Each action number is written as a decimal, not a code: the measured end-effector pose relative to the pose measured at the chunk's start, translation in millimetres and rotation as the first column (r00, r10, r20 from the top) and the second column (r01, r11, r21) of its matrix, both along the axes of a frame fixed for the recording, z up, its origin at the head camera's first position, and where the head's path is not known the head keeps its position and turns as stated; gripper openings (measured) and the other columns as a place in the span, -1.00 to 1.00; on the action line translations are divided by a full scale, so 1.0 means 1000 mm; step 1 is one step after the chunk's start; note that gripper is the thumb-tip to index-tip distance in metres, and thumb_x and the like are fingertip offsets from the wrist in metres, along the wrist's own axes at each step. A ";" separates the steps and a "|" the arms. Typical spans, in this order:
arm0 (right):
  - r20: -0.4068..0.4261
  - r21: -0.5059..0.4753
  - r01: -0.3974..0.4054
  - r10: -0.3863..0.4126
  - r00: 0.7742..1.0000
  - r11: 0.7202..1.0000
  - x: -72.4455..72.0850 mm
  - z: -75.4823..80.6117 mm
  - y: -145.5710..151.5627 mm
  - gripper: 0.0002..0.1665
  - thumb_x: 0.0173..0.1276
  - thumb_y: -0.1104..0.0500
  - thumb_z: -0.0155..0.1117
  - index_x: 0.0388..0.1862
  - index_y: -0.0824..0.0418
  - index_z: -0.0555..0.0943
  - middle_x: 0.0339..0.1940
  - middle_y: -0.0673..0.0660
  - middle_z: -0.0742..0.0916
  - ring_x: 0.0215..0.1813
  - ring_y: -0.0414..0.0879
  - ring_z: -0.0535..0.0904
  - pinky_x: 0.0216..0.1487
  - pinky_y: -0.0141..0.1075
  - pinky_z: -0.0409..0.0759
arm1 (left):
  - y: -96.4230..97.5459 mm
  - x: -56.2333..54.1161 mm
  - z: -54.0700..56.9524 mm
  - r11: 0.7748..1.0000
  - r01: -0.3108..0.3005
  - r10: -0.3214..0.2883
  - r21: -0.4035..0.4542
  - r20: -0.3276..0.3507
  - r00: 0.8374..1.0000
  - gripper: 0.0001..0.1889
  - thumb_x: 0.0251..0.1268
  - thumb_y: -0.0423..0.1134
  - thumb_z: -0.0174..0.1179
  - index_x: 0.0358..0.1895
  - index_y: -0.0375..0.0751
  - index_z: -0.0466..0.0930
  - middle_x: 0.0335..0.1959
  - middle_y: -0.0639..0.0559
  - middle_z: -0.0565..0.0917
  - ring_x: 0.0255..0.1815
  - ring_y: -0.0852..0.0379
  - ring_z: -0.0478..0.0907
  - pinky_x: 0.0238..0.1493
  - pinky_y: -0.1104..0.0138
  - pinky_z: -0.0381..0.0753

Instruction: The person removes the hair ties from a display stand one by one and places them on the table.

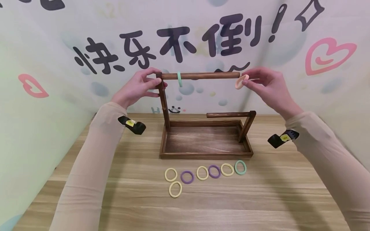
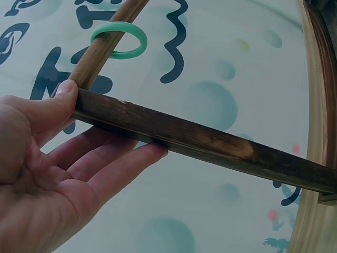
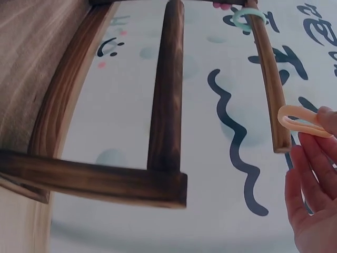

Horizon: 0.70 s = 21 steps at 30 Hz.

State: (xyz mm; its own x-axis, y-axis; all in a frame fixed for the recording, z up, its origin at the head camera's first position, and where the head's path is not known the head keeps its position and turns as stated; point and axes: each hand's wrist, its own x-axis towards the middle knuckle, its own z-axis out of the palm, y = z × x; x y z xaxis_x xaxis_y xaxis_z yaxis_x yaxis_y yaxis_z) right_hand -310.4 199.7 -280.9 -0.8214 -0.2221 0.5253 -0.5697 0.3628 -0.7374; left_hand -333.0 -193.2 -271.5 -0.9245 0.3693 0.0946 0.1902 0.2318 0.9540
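Note:
My left hand (image 1: 141, 85) grips the top of the tall post (image 2: 184, 137) of a dark wooden rack (image 1: 206, 156), thumb on one side and fingers on the other. From that post a long upper rod (image 1: 208, 75) runs to the right, with a green hair tie (image 1: 180, 79) hanging on it near the post. At the rod's free end, my right hand (image 1: 267, 85) pinches a peach hair tie (image 1: 239, 82) between thumb and fingers. In the right wrist view this peach loop (image 3: 300, 112) looks squeezed narrow and overlaps the rod's side near its tip.
In front of the rack lie several yellow hair ties (image 1: 175, 189), two purple ones (image 1: 187, 177) and a green one (image 1: 240, 167). A shorter rod (image 1: 226, 115) sits lower on the rack's right post (image 1: 247, 128). Behind stands a printed cloth backdrop (image 1: 185, 38).

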 end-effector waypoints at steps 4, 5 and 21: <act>0.001 0.004 -0.016 0.016 1.000 1.000 0.004 -0.003 -0.004 -0.70 0.30 0.28 0.34 0.00 0.34 0.64 -0.18 -0.02 0.73 -0.16 -0.16 0.65 -0.09 -0.48 0.53 | 0.000 0.000 0.000 1.000 0.000 0.000 -0.002 0.002 1.000 -0.80 0.48 -0.34 0.02 0.09 -0.19 0.42 -0.15 -0.11 0.68 0.06 -0.05 0.56 0.06 -0.02 0.55; 0.000 0.001 -0.022 0.022 1.000 1.000 0.005 -0.004 -0.005 -0.70 0.30 0.28 0.34 0.00 0.34 0.64 -0.18 -0.02 0.73 -0.17 -0.16 0.65 -0.09 -0.48 0.54 | 0.000 0.000 0.000 1.000 0.001 -0.001 -0.002 0.003 1.000 -0.80 0.48 -0.33 0.02 0.08 -0.18 0.42 -0.14 -0.11 0.68 0.06 -0.05 0.57 0.06 -0.01 0.55; 0.025 0.001 -0.090 0.090 0.996 0.996 0.023 -0.023 -0.017 -0.74 0.30 0.31 0.33 -0.04 0.38 0.64 -0.15 0.05 0.72 -0.20 -0.15 0.63 -0.13 -0.46 0.59 | -0.001 -0.001 -0.001 1.000 0.010 -0.010 0.012 0.003 1.000 -0.84 0.48 -0.33 0.02 0.04 -0.17 0.44 -0.14 -0.10 0.68 0.03 -0.03 0.59 0.04 0.00 0.57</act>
State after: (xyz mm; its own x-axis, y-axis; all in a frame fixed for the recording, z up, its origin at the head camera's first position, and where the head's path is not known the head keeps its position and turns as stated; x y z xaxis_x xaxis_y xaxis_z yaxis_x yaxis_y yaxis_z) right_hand -287.4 182.2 -304.4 -0.8110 -0.2972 0.5039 -0.5813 0.3127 -0.7512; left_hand -334.3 -194.3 -272.1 -0.9210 0.3776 0.0957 0.1892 0.2189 0.9572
